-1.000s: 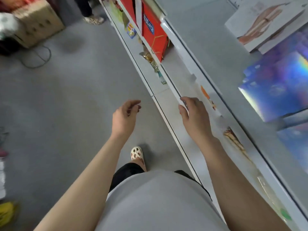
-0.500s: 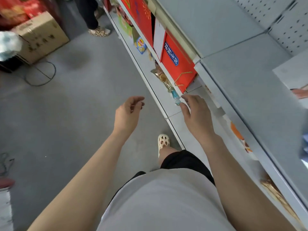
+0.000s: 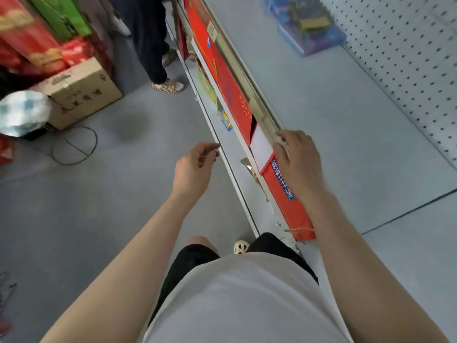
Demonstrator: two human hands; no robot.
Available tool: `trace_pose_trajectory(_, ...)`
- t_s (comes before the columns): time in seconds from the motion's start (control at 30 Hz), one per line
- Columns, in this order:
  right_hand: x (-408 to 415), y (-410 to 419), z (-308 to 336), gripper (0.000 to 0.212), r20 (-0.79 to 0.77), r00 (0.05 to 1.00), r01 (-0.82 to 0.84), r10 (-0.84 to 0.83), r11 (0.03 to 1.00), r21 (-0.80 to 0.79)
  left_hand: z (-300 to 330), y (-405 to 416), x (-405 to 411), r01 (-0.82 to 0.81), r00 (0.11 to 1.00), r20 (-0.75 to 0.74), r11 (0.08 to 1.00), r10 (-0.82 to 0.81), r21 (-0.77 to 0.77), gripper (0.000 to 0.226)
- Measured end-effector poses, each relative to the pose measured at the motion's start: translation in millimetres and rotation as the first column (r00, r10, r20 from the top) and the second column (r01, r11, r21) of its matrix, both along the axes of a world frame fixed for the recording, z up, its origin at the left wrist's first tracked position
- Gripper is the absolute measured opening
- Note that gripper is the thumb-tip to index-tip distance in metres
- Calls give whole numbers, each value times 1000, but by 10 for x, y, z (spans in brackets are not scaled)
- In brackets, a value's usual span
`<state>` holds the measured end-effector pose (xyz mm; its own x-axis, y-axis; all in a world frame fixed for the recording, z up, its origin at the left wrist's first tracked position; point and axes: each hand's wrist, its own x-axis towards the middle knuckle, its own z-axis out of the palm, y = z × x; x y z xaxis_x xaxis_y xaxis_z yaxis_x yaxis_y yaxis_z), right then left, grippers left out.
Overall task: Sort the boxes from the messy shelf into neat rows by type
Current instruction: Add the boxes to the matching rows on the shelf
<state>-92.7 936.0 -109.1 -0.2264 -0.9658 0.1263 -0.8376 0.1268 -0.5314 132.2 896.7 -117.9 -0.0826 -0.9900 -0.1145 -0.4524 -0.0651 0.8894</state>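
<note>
A red box with a blue label (image 3: 288, 206) stands on edge under the grey upper shelf (image 3: 333, 125), with a white panel (image 3: 261, 147) at its far end. My right hand (image 3: 296, 162) rests on the top of this box, its fingers reaching to the shelf's front strip. Beyond it a longer red box (image 3: 230, 92) stands in the same row. My left hand (image 3: 195, 164) hangs in the air over the floor, left of the lower shelf (image 3: 235, 157), loosely curled and holding nothing.
Small packets (image 3: 225, 120) and a golden wrapper (image 3: 249, 167) lie on the lower shelf. A blue box (image 3: 309, 33) sits far back on the upper shelf. A cardboard carton (image 3: 81, 92), a floor cable (image 3: 74, 147) and another person's legs (image 3: 150, 45) stand in the aisle.
I have walked forward along the shelf. My right hand left the shelf edge and now lies on the red box with the blue label. My left hand stays in the air.
</note>
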Motion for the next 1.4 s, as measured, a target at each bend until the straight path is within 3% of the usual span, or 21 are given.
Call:
trace_pose_trajectory(0.17, -61, -999, -18, 31, -11, 998, 59, -59, 998, -3, -52, -1121, -37, 41, 999, 21, 999, -40, -28, 25)
trace_pose_trajectory(0.33, -109, -1805, -178, 30, -3, 971, 240, -241, 970, -42, -147, -2351, -111, 176, 984, 3, 984, -176, -36, 26)
trace_pose_trajectory(0.53, -294, -2752, -129, 31, -23, 866, 498, -500, 866, -53, -44, -3792, -229, 407, 913, 40, 913, -405, -43, 27)
trace_pose_trajectory(0.77, -989, -3718, 27, 36, -56, 747, 663, -662, 748, 3, 97, -5004, -834, 594, 805, 89, 794, -587, -134, 25)
trace_pose_trajectory(1.03, -1699, -4459, -134, 84, -103, 675, 717, -730, 617, 324, 109, -5688, -1528, 729, 684, 214, 666, -697, -161, 26)
trace_pose_trajectory(1.17, -1682, -4435, -133, 92, -56, 604, 765, -795, 559, 318, 93, -5926, -1853, 808, 588, 309, 561, -747, -181, 27)
trace_pose_trajectory(1.3, -1501, -4379, -56, 81, 23, 468, 842, -883, 454, 291, 70, -6167, -2348, 888, 459, 457, 402, -762, -222, 33)
trace_pose_trajectory(1.4, -1367, -4302, 7, 77, 167, 332, 892, -928, 367, 265, 9, -6339, -2788, 961, 275, 600, 216, -751, -169, 42)
